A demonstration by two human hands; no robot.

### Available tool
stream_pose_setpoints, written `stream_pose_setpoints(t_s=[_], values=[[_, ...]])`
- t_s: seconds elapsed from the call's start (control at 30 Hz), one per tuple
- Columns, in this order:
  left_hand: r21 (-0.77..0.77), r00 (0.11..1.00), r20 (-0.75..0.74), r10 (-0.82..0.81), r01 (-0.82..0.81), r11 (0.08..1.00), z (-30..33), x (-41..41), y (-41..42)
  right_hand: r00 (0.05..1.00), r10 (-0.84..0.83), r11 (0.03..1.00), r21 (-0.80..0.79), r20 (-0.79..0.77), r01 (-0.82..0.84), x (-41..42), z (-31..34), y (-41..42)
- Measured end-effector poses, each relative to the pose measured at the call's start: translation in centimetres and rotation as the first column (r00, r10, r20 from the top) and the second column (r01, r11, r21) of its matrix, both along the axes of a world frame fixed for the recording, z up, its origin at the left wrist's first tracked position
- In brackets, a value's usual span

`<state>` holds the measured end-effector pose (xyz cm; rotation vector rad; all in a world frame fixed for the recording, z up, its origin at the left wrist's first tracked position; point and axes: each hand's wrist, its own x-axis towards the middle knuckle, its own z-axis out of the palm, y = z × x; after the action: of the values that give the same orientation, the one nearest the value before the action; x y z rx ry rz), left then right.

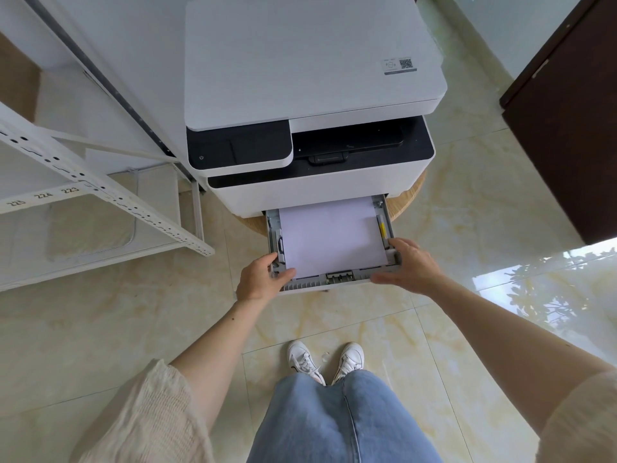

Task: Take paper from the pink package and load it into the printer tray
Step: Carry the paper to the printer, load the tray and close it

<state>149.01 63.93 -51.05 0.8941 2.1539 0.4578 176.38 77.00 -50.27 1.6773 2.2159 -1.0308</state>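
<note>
Paper stack (330, 237) is already in the printer tray (390, 225), lying flat between the side guides, near edge against the tray's front wall; the tray is pulled out of the printer (314, 95) at its base, over the tiled floor (467, 202). Left hand (262, 279) grips the tray's front-left corner, thumb hooked over the rim, fingers curled on the wall. Right hand (409, 262) sits on the front-right corner, fingers half open and laid over the rim, thumb along the front; looks like a light hold on the tray, not on paper. Pink package isn't in view, can't say where it is. Step in hand, my read: seat the stack and close the tray. To do it well: check the stack sits under the guide tabs and no corner rides up, squeeze the side guide with the yellow marker (382, 228) snug to the paper edge, then push evenly with both hands, straight in, so the tray doesn't rack. Risk: a skewed push or a loose guide means misfeeds. Count: one printer, one tray, one paper stack (sheet count not readable), two hands, one white shelf rack (100, 192) off to the left, one dark cabinet (567, 128) at right.
</note>
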Motion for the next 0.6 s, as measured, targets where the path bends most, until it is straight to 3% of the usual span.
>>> stream_pose_setpoints(t_s=[0.13,0.27,0.6], values=[[-0.046,0.995,0.001,-0.104,0.104,0.994,0.8,0.2,-0.9,0.992,0.108,0.994,-0.012,0.062,-0.108,0.2,0.4,-0.1],[-0.122,0.985,0.005,-0.172,0.171,0.978,0.8,0.0,-1.2,0.989,0.115,0.993,0.013,0.096,-0.117,0.2,0.1,-0.1],[-0.079,0.995,-0.010,-0.100,0.099,0.992,0.5,-0.4,-0.8,0.996,0.066,0.996,0.059,0.052,-0.069,0.2,-0.3,0.2]])
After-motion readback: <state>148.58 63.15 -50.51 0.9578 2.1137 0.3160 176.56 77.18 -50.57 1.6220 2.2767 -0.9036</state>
